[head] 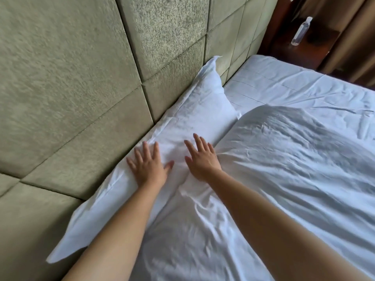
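Head view: left hand [149, 168] and right hand [200, 159] lie flat, fingers spread, gripping nothing, on the white pillow [182, 126] against the headboard [81, 78]. Press evenly and sweep outward toward its corners to flatten creases.

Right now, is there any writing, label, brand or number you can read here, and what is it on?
No text can be read anywhere.
Bottle on the nightstand: too small and blurred to show any label.
Pillow under the left hand and right hand, duvet, sheet, headboard: no writing visible.
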Demonstrator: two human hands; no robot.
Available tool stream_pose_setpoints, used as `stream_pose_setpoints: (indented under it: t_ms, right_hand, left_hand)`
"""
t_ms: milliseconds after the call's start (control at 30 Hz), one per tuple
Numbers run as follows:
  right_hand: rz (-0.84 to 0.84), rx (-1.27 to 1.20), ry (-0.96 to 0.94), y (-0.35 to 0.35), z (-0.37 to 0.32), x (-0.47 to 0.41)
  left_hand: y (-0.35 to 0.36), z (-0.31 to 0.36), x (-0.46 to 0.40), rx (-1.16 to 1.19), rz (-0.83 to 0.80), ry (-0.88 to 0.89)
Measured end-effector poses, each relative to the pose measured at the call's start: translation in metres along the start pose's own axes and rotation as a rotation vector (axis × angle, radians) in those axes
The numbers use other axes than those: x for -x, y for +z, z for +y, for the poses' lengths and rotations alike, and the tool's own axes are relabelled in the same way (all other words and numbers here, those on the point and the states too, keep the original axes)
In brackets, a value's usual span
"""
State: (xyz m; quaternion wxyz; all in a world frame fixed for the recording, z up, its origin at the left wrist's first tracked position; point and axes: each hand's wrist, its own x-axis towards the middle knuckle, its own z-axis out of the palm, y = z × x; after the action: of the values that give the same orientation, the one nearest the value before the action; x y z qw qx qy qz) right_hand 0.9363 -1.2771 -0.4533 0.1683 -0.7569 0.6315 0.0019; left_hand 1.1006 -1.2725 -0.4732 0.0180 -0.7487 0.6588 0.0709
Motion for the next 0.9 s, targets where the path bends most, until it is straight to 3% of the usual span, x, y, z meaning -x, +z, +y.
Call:
stream_pose_setpoints:
  t_ms: [200,300,400,533,667,900]
  right_hand:
    - [-0.007,0.419,-0.222,-0.02,-0.006,-0.075]
    - [-0.133,0.624,-0.345,-0.021,-0.022,-0.111]
    - [-0.212,0.748,-0.35,-0.015,-0.026,-0.131]
    - [-0.123,0.742,-0.394,-0.011,-0.026,-0.131]
    - [-0.042,0.596,-0.401,0.002,-0.022,-0.109]
    - [0.039,0.54,-0.308,-0.007,-0.02,-0.064]
  left_hand:
    - [0.016,-0.013,-0.033,0.075,0.072,-0.055]
    - [0.019,-0.018,-0.042,0.035,0.052,-0.052]
    - [0.02,-0.021,-0.051,-0.02,-0.012,-0.076]
    - [0.017,-0.019,-0.054,-0.003,-0.107,-0.167]
    - [0.017,-0.023,-0.039,0.049,-0.155,-0.131]
    - [-0.003,-0.012,0.002,0.072,-0.034,-0.099]
